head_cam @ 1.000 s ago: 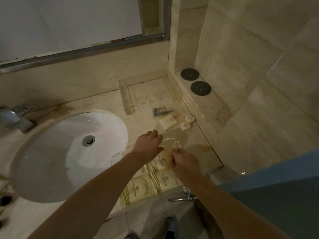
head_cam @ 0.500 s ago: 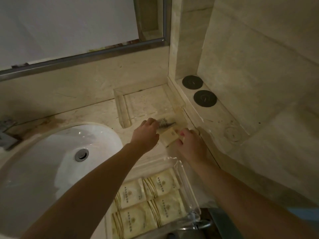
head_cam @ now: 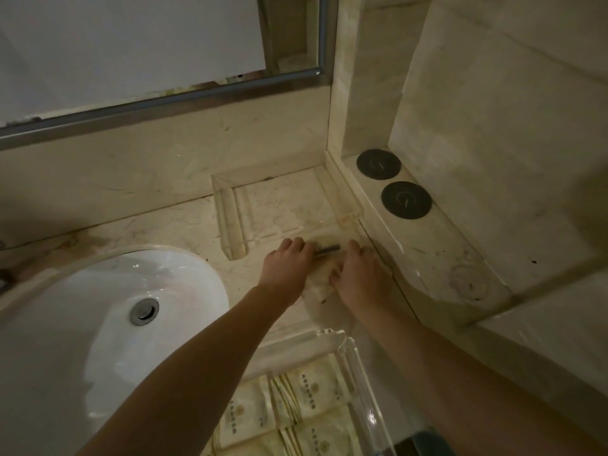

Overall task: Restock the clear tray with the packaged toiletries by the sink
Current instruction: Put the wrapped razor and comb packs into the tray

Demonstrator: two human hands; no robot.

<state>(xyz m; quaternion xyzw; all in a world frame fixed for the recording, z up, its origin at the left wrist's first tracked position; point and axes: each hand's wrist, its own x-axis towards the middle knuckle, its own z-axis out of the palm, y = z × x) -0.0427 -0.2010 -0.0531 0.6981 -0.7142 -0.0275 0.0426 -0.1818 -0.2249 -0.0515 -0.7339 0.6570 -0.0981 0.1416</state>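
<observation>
The fingers of the left hand curled down onto a small dark packet on the worktop; whether they had truly pinched it could not be told. The right hand lay palm-down, fingers closed over a pale wrapped bar, hiding whatever else sat beneath. Both hands worked just in front of an empty clear tray in the corner. A second clear tray, near the body, held cream sachets. Doing this well probably meant gathering each loose piece firmly before lifting, keeping them flat, then setting them inside a tray rim rather than dragging them across the stone.
</observation>
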